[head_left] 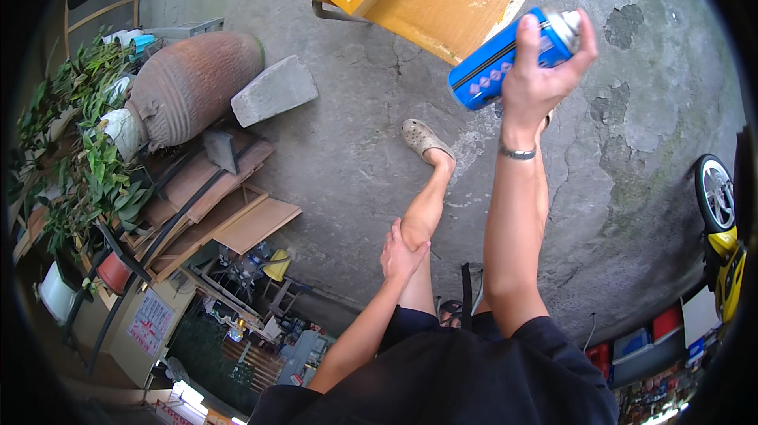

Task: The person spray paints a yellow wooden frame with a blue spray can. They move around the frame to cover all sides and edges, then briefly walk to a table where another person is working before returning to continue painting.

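Note:
In my right hand [541, 82] is a blue spray can [491, 66] with a silver top, held tilted well over so its base points to the lower left. My thumb lies along the can and a finger reaches its nozzle end; other fingers are hidden behind it. Just beyond the can stands a yellow-orange wooden piece of furniture [442, 11], with pale, worn patches along its edge. My left hand [401, 255] rests around my left knee and holds no object.
Concrete floor [355, 164] with rough patches surrounds me. Left lie a large brown clay jar [197, 86], a grey stone block [275, 92], stacked wooden boards [213, 208] and leafy plants [95, 149]. A yellow vehicle with a wheel [717, 196] stands far right.

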